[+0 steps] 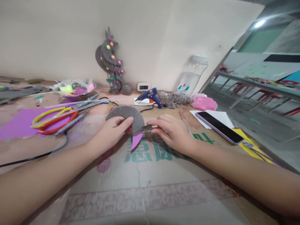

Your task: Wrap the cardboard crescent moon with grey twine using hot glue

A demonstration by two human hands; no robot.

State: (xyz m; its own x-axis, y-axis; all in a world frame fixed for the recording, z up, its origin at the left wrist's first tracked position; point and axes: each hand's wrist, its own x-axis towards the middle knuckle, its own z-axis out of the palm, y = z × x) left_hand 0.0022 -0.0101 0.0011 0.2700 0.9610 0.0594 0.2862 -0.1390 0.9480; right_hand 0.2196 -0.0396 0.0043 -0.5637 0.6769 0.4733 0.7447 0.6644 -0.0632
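Head view: the left hand (118, 126) is pinching the yarn-wrapped crescent (137, 120) while the right hand (172, 132) is grasping grey yarn (148, 127), best kept taut.

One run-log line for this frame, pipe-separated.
left hand: gripping gray-wrapped crescent | right hand: pinching small gray bundle beside crescent | purple tip: unwrapped | glue gun: on table, beyond hands

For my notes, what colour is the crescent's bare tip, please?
The bare tip is purple, shown in the head view.

Bottle (192, 75) reads "LOOK"; cardboard (117, 178) bears green Chinese characters (137, 156).
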